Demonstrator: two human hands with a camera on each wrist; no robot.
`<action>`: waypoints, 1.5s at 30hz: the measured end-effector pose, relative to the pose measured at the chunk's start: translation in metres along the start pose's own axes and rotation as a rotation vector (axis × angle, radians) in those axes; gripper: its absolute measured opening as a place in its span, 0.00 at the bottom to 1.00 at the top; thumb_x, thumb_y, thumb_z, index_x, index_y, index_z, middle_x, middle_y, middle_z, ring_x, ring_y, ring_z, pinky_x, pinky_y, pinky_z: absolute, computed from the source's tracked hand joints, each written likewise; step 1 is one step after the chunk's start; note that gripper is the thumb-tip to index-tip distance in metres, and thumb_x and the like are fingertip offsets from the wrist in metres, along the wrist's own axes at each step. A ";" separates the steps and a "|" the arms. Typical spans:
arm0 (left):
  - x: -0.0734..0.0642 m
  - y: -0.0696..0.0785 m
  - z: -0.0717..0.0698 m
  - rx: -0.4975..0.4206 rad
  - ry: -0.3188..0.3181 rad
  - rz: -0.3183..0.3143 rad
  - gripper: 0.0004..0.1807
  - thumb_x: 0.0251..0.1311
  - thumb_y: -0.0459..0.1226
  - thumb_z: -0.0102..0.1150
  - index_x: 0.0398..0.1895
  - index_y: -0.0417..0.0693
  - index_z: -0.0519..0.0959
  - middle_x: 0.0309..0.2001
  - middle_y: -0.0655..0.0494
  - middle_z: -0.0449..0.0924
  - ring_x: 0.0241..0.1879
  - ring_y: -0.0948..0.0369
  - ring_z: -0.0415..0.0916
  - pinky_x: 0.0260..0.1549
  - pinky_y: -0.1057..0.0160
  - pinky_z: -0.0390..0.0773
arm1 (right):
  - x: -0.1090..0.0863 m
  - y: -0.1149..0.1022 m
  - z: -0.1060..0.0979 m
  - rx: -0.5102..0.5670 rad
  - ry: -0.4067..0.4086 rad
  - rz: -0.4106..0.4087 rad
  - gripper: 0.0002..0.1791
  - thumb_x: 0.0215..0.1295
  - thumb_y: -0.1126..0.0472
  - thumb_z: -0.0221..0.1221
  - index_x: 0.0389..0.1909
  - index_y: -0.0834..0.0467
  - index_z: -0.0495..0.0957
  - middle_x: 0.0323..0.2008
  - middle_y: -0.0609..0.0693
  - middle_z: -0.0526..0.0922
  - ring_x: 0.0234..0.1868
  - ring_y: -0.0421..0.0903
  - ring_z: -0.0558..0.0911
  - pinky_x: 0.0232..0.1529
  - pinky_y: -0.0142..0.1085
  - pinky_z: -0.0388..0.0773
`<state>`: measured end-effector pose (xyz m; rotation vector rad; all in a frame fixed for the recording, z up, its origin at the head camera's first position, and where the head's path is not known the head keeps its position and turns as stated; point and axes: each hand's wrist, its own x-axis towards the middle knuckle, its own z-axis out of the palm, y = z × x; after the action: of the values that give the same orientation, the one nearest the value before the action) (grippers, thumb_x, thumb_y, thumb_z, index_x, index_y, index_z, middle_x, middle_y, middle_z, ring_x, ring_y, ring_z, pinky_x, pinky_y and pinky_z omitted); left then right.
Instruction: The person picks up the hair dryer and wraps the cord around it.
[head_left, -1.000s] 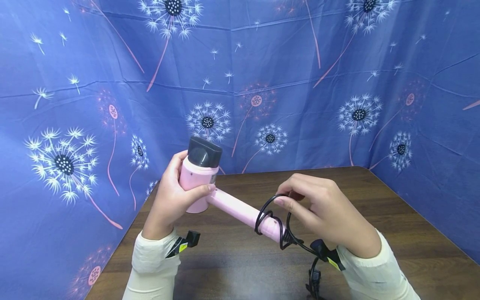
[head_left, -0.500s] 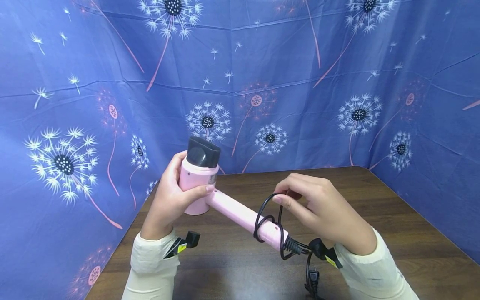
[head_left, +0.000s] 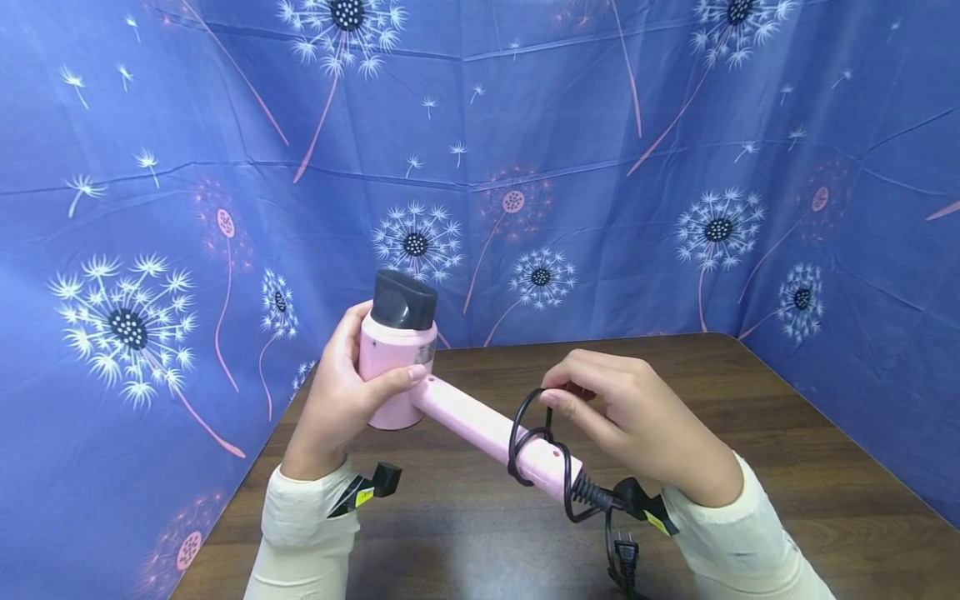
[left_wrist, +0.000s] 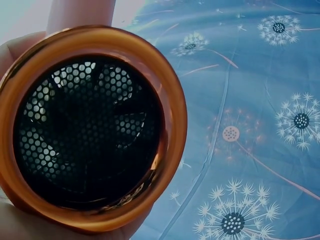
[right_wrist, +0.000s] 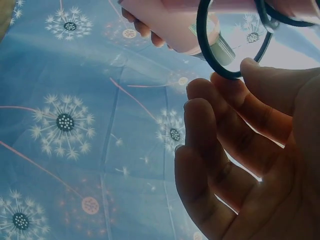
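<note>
A pink hair dryer with a black nozzle is held above the table, its handle slanting down to the right. My left hand grips the barrel, thumb across its near side; in the left wrist view the copper-coloured rim frames a dark rear grille. Around the handle's lower end loops the black power cord. My right hand pinches a loop of that cord between thumb and index finger, and the right wrist view shows the other fingers loosely bent. Below the handle hangs the two-prong plug.
A brown wooden table lies beneath both hands. Blue cloth with dandelion prints closes off the back and both sides. Each wrist carries a small black camera on a strap, such as the left camera.
My right hand has shifted slightly left with the pinched cord loop. The handle's end now shows more to the right, and the plug has turned prongs up. My left hand keeps its grip.
</note>
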<state>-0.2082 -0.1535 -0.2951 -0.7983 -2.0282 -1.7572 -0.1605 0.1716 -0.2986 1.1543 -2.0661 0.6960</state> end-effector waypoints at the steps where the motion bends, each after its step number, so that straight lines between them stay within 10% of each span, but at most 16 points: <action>1: 0.000 0.000 0.000 -0.005 0.007 -0.003 0.41 0.52 0.31 0.76 0.69 0.56 0.69 0.52 0.47 0.82 0.48 0.48 0.82 0.44 0.53 0.85 | 0.000 0.000 0.001 -0.002 -0.003 -0.001 0.07 0.68 0.65 0.66 0.41 0.49 0.83 0.34 0.34 0.80 0.29 0.30 0.74 0.31 0.20 0.70; 14: 0.000 0.001 0.003 -0.124 0.093 0.012 0.37 0.55 0.29 0.71 0.69 0.53 0.70 0.55 0.45 0.80 0.50 0.48 0.81 0.45 0.55 0.85 | 0.005 0.004 0.018 -0.032 -0.036 -0.063 0.07 0.67 0.65 0.64 0.41 0.50 0.81 0.36 0.38 0.81 0.35 0.31 0.76 0.38 0.21 0.74; 23: 0.003 0.000 0.004 -0.244 0.214 0.110 0.33 0.54 0.26 0.69 0.65 0.45 0.71 0.52 0.45 0.81 0.47 0.50 0.82 0.42 0.57 0.86 | -0.001 -0.002 0.029 -0.032 -0.124 0.090 0.11 0.65 0.61 0.69 0.44 0.46 0.79 0.32 0.34 0.76 0.31 0.31 0.74 0.34 0.30 0.76; 33: 0.006 -0.003 0.003 -0.274 0.274 0.134 0.32 0.56 0.26 0.69 0.65 0.44 0.71 0.52 0.44 0.81 0.46 0.50 0.84 0.41 0.56 0.87 | -0.001 0.001 0.040 -0.107 -0.050 -0.225 0.12 0.82 0.54 0.50 0.37 0.51 0.78 0.32 0.39 0.71 0.35 0.34 0.69 0.42 0.28 0.67; 45: 0.009 -0.004 0.003 -0.333 0.423 0.167 0.31 0.56 0.26 0.70 0.63 0.43 0.71 0.53 0.42 0.78 0.50 0.48 0.80 0.43 0.55 0.87 | 0.001 -0.004 0.036 -0.085 -0.206 0.057 0.12 0.78 0.52 0.56 0.30 0.42 0.72 0.25 0.32 0.65 0.24 0.28 0.65 0.26 0.24 0.65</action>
<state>-0.2177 -0.1488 -0.2936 -0.5991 -1.3836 -1.9899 -0.1679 0.1436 -0.3198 1.1642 -2.2852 0.5286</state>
